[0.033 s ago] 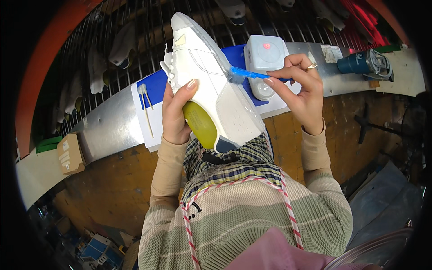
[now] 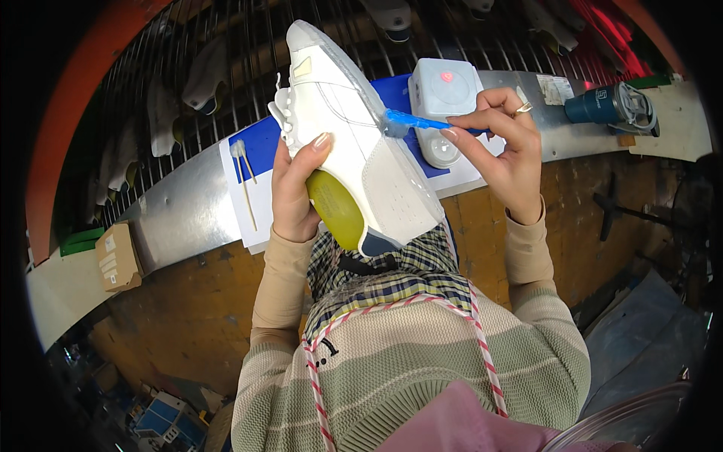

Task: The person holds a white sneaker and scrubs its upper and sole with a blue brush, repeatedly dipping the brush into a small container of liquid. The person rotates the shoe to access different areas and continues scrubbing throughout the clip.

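A white shoe upper is held up on an olive-green shoe last, toe pointing away from me. My left hand grips it around the heel opening, thumb on the white side. My right hand pinches a blue-handled brush between thumb and fingers. The brush head touches the shoe's bottom edge near the middle, where a greyish band runs along the border. Behind the brush stands a white plastic dispenser with a red mark on top.
Two cotton-tipped sticks lie on white paper and a blue sheet. A teal tumbler lies at the right on the metal ledge; a cardboard box is at the left. Beyond, more white shoes rest on a rack of metal rods.
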Action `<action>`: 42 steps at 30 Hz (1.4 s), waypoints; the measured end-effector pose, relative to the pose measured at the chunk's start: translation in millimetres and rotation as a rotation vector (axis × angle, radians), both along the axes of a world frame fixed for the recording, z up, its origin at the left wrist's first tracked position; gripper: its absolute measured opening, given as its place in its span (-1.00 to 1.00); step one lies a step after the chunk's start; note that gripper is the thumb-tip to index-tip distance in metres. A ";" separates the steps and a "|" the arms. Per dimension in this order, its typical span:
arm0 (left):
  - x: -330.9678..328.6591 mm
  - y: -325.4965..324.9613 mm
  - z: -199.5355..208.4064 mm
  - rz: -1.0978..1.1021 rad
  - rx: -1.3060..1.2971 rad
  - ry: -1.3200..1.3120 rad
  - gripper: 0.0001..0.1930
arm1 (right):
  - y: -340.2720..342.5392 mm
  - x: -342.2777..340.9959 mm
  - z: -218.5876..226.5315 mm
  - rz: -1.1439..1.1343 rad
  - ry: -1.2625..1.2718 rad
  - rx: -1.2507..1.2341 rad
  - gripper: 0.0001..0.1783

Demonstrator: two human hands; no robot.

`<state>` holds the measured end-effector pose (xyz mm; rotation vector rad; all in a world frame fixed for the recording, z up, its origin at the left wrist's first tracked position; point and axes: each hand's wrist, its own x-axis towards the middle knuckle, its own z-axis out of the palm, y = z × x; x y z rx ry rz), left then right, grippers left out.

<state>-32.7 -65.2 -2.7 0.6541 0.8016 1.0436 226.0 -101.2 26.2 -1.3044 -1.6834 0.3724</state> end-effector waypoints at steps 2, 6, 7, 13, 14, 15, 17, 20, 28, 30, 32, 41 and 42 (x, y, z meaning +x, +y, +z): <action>-0.9 -0.6 0.1 -0.008 0.004 0.002 -0.41 | 3.5 2.0 2.8 -0.001 -0.021 0.025 -0.81; -1.0 -0.1 -2.7 -0.009 -0.038 -0.034 -0.41 | 10.7 7.6 6.9 0.070 -0.063 0.095 -0.79; -1.1 -0.1 -3.5 -0.004 -0.047 -0.053 -0.42 | 11.5 8.7 7.5 0.103 -0.078 0.111 -0.79; -3.1 0.2 -5.6 -0.030 -0.073 -0.160 -0.48 | 7.8 14.9 11.1 0.223 0.024 0.041 -0.75; -4.0 0.4 -5.6 -0.050 -0.072 -0.183 -0.49 | 7.3 15.5 12.1 0.236 0.015 0.027 -0.75; -4.6 0.6 -5.7 -0.062 -0.082 -0.200 -0.50 | 7.2 16.7 13.4 0.252 0.015 0.022 -0.75; -5.8 0.7 -6.3 -0.089 -0.094 -0.247 -0.51 | 7.4 19.3 16.9 0.281 -0.003 0.005 -0.74; -5.3 -0.6 -8.4 -0.050 -0.193 -0.260 -0.52 | 10.2 24.2 23.7 0.332 -0.051 -0.009 -0.73; -2.3 -7.7 -13.3 -0.095 -0.231 -0.351 -0.50 | 30.8 26.4 37.5 0.477 -0.121 0.090 -0.75; -1.2 -10.7 -13.3 -0.127 -0.264 -0.366 -0.46 | 36.6 24.6 40.5 0.511 -0.120 0.084 -0.71; -1.2 -13.1 -12.5 -0.168 -0.326 -0.402 -0.40 | 44.0 21.5 44.0 0.547 -0.126 0.083 -0.70; -1.8 -19.9 -16.0 -0.181 -0.399 -0.417 -0.48 | 74.9 6.6 53.2 0.565 -0.216 0.048 -0.73; -2.8 -18.9 -17.4 -0.168 -0.383 -0.385 -0.43 | 77.1 6.2 53.9 0.584 -0.241 0.075 -0.74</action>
